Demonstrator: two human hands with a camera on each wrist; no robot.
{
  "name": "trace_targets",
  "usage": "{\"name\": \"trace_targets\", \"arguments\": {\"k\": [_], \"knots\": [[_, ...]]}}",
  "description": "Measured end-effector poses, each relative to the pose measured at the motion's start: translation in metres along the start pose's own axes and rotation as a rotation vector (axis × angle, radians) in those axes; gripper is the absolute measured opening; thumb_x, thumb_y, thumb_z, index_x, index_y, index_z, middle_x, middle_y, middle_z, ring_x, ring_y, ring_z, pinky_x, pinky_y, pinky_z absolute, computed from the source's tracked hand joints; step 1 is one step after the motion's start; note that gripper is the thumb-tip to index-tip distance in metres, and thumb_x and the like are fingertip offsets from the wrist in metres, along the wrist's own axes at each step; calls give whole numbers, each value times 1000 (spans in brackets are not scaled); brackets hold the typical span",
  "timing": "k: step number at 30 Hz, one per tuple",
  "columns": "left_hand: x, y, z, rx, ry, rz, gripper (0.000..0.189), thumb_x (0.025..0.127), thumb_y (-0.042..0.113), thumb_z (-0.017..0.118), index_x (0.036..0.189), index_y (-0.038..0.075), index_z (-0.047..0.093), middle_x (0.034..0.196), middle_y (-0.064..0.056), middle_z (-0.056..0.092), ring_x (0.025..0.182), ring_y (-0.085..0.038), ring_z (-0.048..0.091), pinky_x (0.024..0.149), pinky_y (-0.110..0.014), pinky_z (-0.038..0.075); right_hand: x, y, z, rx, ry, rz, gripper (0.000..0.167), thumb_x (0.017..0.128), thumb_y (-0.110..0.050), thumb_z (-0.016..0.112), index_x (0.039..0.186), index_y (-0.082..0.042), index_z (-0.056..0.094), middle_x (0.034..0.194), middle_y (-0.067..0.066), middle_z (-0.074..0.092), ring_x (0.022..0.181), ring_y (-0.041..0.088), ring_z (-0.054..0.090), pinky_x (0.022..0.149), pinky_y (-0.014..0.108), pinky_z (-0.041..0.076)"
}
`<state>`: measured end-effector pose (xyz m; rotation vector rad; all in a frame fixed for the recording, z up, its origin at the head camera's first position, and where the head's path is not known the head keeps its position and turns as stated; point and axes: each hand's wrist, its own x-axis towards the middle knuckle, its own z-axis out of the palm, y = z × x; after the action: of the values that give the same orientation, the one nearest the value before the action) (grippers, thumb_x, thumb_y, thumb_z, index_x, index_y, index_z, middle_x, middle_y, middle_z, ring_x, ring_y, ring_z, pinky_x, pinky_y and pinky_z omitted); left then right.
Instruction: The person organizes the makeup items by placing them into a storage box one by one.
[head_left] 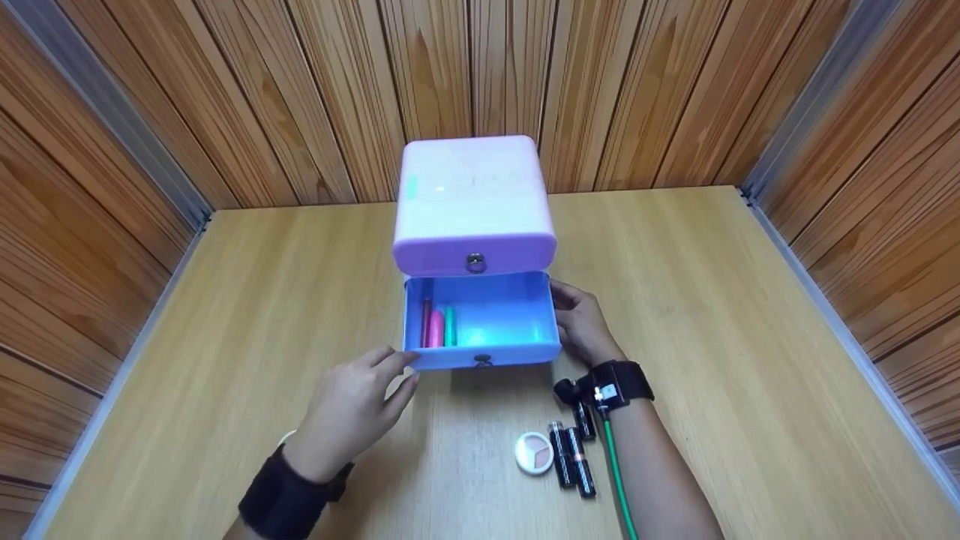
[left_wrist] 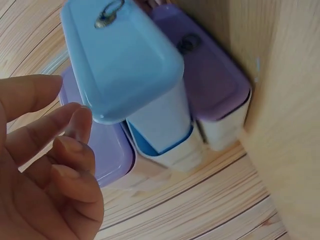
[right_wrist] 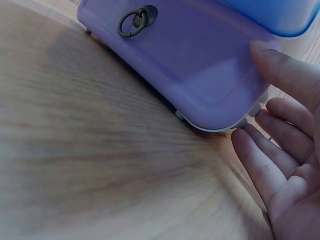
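A small drawer cabinet (head_left: 472, 187) stands mid-table with its blue drawer (head_left: 446, 361) pulled out below the purple top drawer (head_left: 427, 257). Inside the blue drawer, at its left, lie a dark red stick, a pink tube (head_left: 436, 330) and a green tube (head_left: 450, 327). My left hand (head_left: 349, 409) is at that drawer's front left corner, forefinger touching the edge, other fingers loosely bent. At the cabinet's right side is my right hand (head_left: 589, 326); in the right wrist view its thumb (right_wrist: 285, 70) rests on the lower purple drawer front (right_wrist: 195, 65), fingers extended beside it.
A round white compact (head_left: 534, 454) with three coloured sections lies in front of the cabinet. Three black tubes (head_left: 561, 455) lie to its right, beside my right forearm. Wood-plank walls (head_left: 495, 82) stand behind and on both sides. A green cable (head_left: 616, 472) runs along the right forearm.
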<state>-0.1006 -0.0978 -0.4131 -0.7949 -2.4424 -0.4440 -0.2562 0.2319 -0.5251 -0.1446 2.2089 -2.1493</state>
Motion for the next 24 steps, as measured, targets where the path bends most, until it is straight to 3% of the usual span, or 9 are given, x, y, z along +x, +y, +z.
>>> {"name": "trace_targets", "arguments": {"k": [6,12,18,24], "knots": [[-14,0,-1,-16,1,-7,23,82,16,76,103,6,73,76,3,61,52,-4,42,40,-20,33,0,-1,-1,22,-5,-4,56,85,7,63,139,-1,51,136,15,55,124,25,52,104,37,39],[-35,-2,-3,-1,-25,-55,21,80,17,78,99,7,73,78,2,63,55,-4,48,43,-21,39,-1,-1,1,30,-12,0,56,85,8,62,139,0,50,137,16,54,126,26,51,105,36,38],[-54,-6,-2,35,-58,-148,23,78,16,80,98,7,73,78,1,65,62,-9,61,47,-25,47,-1,-1,1,19,-3,10,55,86,8,60,139,-1,50,137,15,54,126,25,50,105,36,38],[-67,-8,0,122,-107,-273,24,78,18,79,98,6,73,74,-1,65,55,-14,60,44,-30,46,-2,-4,0,17,-5,42,55,86,9,60,139,-1,50,138,16,53,127,25,49,105,36,38]]}}
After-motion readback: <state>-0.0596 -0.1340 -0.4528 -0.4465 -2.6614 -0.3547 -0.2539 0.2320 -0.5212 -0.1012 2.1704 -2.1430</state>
